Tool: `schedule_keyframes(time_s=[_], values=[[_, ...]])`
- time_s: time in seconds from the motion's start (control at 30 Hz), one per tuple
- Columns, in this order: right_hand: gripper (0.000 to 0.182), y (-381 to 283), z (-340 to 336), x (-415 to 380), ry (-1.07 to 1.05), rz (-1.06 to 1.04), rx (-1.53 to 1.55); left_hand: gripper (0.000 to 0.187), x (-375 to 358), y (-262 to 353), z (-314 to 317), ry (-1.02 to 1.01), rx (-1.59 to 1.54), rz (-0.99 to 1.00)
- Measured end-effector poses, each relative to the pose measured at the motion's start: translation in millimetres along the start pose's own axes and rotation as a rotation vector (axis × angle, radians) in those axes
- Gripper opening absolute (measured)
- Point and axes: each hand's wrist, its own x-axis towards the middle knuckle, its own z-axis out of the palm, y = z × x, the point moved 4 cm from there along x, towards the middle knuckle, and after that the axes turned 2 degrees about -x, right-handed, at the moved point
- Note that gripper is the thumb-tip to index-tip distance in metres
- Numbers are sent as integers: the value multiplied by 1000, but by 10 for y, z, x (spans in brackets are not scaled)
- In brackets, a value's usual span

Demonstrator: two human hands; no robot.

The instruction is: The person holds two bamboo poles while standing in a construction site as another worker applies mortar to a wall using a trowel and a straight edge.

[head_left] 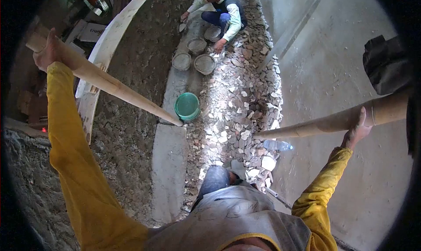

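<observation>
At the upper left, my left hand is wrapped round a bamboo pole that slants down toward a green bucket. My right hand grips a second bamboo pole at the right, with the thumb pointing up. The lower end of that pole rests over the rubble near a plastic bottle. Both my arms are spread wide in yellow sleeves. The fingers on the far side of each pole are partly hidden.
A person squats ahead on the rubble, near several round containers of grey mix. A curved wooden board runs along the left. Dark material hangs at the right, over a grey surface.
</observation>
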Motion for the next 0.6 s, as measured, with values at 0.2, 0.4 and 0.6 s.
schedule_keyframes(time_s=[0.2,0.4,0.6], values=[[51,-17,0,-3,16,23,-13,78,-33,71,8,-93,18,-5],[51,-53,-12,-24,37,13,-57,66,117,-106,64,-97,71,19],[55,-55,-10,-28,29,-21,-82,69,12,5,-9,-30,32,17]])
